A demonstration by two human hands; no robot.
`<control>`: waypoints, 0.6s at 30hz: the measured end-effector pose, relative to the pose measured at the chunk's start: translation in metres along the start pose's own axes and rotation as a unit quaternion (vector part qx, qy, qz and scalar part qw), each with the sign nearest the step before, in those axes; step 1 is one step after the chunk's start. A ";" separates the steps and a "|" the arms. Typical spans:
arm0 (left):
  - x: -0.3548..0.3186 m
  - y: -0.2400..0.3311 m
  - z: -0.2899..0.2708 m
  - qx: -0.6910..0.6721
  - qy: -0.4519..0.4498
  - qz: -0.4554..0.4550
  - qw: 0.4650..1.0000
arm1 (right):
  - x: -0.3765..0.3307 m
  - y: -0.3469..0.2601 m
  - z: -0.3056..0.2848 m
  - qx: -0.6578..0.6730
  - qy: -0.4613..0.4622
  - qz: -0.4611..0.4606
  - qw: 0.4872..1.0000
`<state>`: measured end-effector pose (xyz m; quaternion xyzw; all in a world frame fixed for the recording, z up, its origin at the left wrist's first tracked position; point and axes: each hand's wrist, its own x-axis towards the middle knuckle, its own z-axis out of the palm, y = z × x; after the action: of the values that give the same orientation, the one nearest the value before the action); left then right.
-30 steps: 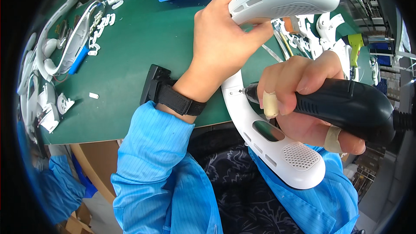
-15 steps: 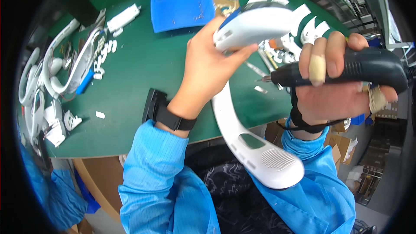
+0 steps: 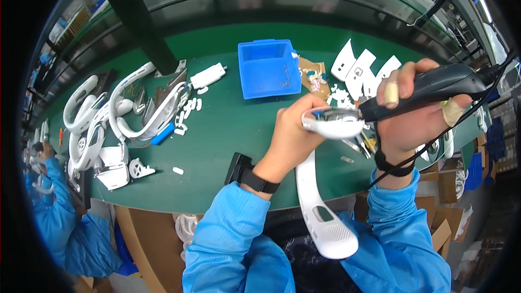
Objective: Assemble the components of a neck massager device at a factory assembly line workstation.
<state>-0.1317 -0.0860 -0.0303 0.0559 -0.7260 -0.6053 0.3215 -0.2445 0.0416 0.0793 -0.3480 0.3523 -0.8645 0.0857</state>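
My left hand is closed around a white curved plastic housing, shaped like part of a neck fan. A long white arm with a slotted, grilled end hangs below that hand toward my lap. In my right hand, which has tape on its fingers, is a black electric screwdriver lying sideways. Its front end is at the right edge of the housing; whether the bit touches a screw is hidden.
A blue bin stands behind my hands on the green table. White curved shells and small white pieces lie left; white panels lie at right. A black cable crosses my right wrist. A co-worker's blue sleeve shows far left.
The housing has turned in my left hand so its edge shows. The screwdriver has come to the housing's right end. The view has shifted and now takes in more of the far side.
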 end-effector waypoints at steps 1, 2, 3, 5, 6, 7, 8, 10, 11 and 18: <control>0.001 0.000 -0.003 0.005 0.002 0.001 1.000 | 0.002 -0.003 -0.001 0.005 -0.001 0.000 1.000; 0.001 0.000 -0.006 0.009 0.027 -0.004 1.000 | 0.003 -0.006 -0.004 -0.002 0.001 -0.013 1.000; 0.001 0.000 -0.009 0.012 0.051 -0.009 0.999 | 0.004 -0.010 -0.007 -0.010 0.003 -0.027 1.000; 0.008 -0.013 -0.019 -0.028 0.112 0.005 0.993 | 0.003 -0.010 -0.012 -0.005 -0.003 -0.033 0.999; 0.010 -0.017 -0.027 -0.020 0.145 0.002 0.989 | 0.001 -0.009 -0.013 0.001 -0.002 -0.023 1.000; 0.012 -0.014 -0.031 -0.012 0.178 -0.002 0.984 | -0.002 -0.008 -0.014 0.006 0.000 -0.011 1.000; 0.016 -0.010 -0.032 -0.058 0.211 -0.018 0.976 | -0.005 -0.006 -0.014 0.023 -0.002 0.011 1.000; 0.021 -0.002 -0.038 -0.065 0.243 -0.063 0.966 | -0.010 0.000 -0.015 -0.002 -0.009 0.010 1.000; 0.021 -0.003 -0.038 -0.047 0.252 -0.064 0.964 | -0.014 0.002 -0.014 -0.007 -0.007 0.014 1.000; 0.013 0.001 -0.021 -0.096 0.170 -0.082 0.977 | -0.028 0.006 -0.008 -0.003 -0.067 0.072 0.995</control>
<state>-0.1302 -0.1095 -0.0225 0.1863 -0.5924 -0.6780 0.3931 -0.2295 0.0528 0.0556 -0.3794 0.3721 -0.8299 0.1701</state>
